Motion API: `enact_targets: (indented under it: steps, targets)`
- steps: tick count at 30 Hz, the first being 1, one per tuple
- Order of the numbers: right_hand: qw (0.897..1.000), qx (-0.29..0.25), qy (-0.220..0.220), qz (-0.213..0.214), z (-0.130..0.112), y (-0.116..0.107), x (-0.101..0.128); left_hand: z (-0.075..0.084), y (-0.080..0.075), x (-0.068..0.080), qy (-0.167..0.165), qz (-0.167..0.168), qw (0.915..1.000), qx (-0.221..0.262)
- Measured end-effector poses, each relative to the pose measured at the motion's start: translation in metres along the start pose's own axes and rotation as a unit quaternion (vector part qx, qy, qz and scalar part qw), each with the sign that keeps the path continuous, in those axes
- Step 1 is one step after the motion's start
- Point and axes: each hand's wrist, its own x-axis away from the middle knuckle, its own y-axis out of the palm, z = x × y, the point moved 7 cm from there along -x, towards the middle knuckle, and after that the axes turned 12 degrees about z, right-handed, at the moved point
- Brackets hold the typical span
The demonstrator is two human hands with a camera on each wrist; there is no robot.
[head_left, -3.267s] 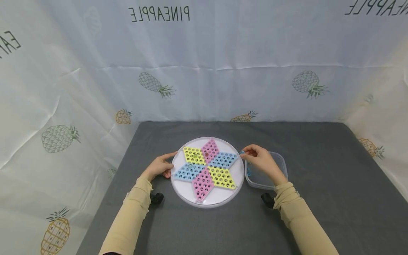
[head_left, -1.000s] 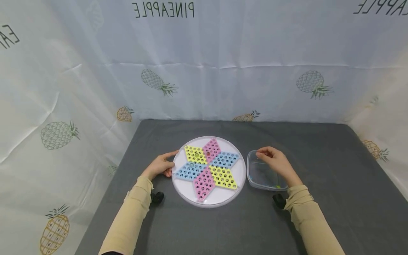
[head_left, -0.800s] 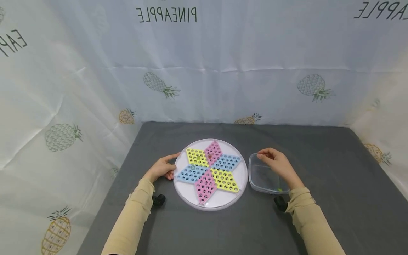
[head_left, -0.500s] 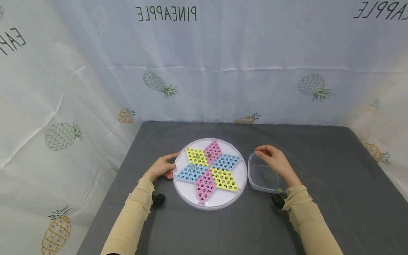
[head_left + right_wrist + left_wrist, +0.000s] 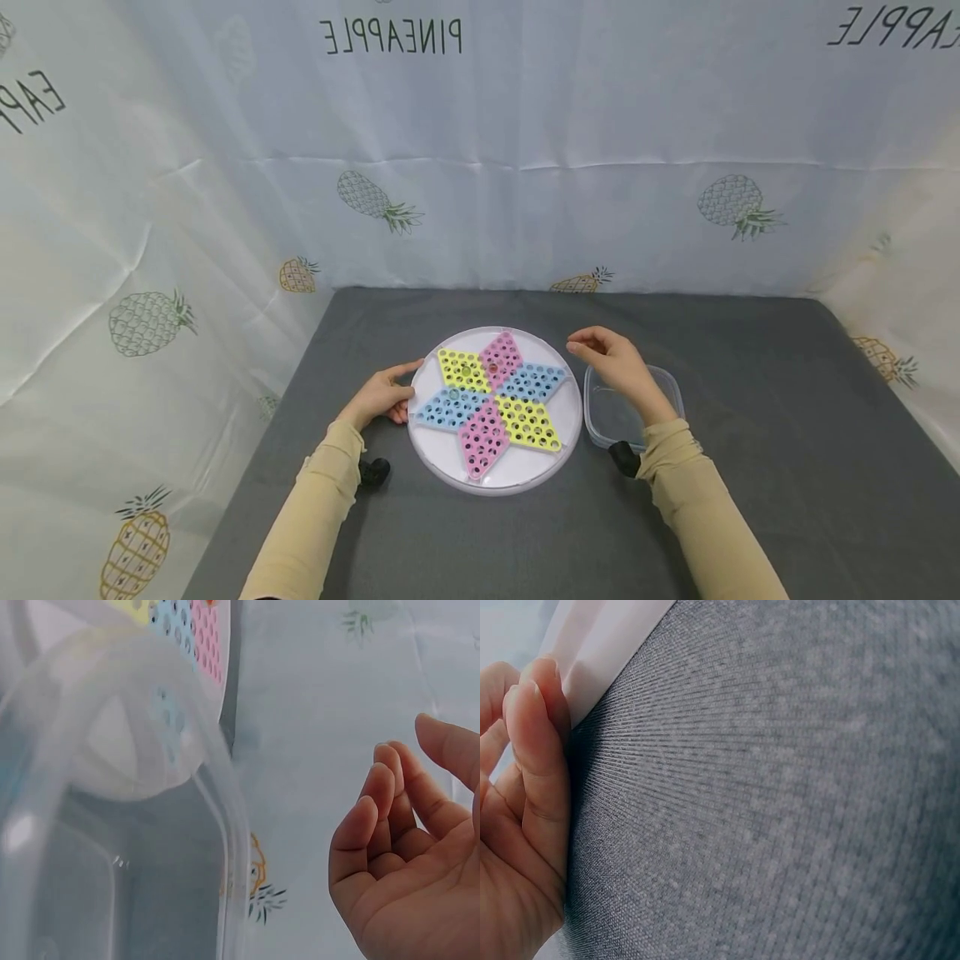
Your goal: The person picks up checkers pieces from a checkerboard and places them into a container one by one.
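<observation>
Two hands at round star board [image 5: 442, 454], left fingers [image 5: 397, 392] resting on its rim, right fingers [image 5: 592, 343] loosely curled, empty, above its right edge.

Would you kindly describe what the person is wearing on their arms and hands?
Both arms wear long, pale yellow-beige sleeves with ribbed cuffs. The left hand and right hand are bare. A small black device sits under each wrist, the left one and the right one.

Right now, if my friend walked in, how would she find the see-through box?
Start at the grey table and find the round white board with the pink, yellow and blue star. Just to the right of it, under the person's right hand, sits the clear plastic box. It is the only see-through, square-cornered thing there, with no colours of its own.
</observation>
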Motion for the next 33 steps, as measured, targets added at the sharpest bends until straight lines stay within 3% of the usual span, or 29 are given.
enact_targets:
  steps: [14,26,33]
  targets:
    - [0.999,-0.008,-0.015,-0.032,-0.031,0.031,-0.015,0.001,0.0,0.001,-0.002,-0.006,0.9998,0.018]
    - [0.998,0.002,-0.015,-0.059,-0.038,0.069,-0.019,0.004,-0.001,0.001,0.005,-0.009,0.9998,0.015]
    - [0.998,0.003,-0.013,-0.054,-0.043,0.091,-0.02,0.002,-0.001,0.002,0.004,-0.011,0.9998,0.019]
